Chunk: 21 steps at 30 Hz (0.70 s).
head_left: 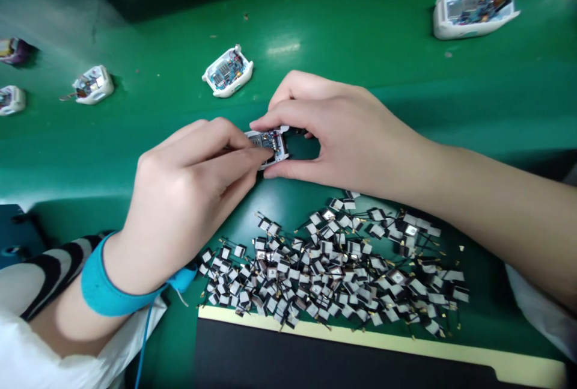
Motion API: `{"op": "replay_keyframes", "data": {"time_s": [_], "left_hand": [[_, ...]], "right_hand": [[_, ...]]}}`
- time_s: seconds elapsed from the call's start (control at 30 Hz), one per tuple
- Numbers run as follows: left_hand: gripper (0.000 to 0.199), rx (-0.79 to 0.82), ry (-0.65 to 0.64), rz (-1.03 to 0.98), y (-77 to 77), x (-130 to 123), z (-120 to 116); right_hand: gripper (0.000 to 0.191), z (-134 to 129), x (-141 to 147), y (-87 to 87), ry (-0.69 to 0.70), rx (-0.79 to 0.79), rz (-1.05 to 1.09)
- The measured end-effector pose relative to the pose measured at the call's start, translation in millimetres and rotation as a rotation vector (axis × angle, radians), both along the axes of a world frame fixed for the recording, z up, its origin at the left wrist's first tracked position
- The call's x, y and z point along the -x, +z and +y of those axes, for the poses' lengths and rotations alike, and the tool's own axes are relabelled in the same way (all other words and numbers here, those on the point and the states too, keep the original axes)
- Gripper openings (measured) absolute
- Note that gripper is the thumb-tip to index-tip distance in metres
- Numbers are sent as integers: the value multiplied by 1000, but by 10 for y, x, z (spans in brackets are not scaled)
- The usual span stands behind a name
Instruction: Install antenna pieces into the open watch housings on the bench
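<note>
A small white device housing (280,154) with a circuit board inside is between my two hands above the green mat. My right hand (345,124) grips its right end, thumb on the near edge and index finger on the far edge. My left hand (193,178), in a blue wristband (117,293), is closed over the left end, with a fingertip pressed on the board. Its fingers hide much of the housing, and whether they pinch a smaller part there cannot be made out. Below lies a pile of small square antenna-like parts (324,248) with thin black leads.
Similar open white housings with circuit boards sit on the green mat (148,130): one housing (228,71) beyond my hands, another housing (475,11) far right, others leftward. A black panel (315,359) with a pale yellow edge lies in front. A blue box (18,232) stands left.
</note>
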<state>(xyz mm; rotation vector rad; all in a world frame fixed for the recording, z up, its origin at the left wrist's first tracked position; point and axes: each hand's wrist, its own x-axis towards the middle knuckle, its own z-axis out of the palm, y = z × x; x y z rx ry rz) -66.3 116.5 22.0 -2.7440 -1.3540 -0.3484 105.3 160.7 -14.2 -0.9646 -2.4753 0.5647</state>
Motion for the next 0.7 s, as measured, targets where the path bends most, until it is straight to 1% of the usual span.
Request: {"op": "replay_keyframes", "data": {"time_s": [0.13,0.33,0.7], "left_hand": [[14,-3,0,4,4,-18,-14],[14,17,21,8,16,-29,-24],[14,38,11,18,31,-39,-30]], "right_hand": [[41,-3,4,12,-12,7,-19],[37,1,-12,-14,1,-30,17],[39,-1,19,17,-29,28,-24]]}}
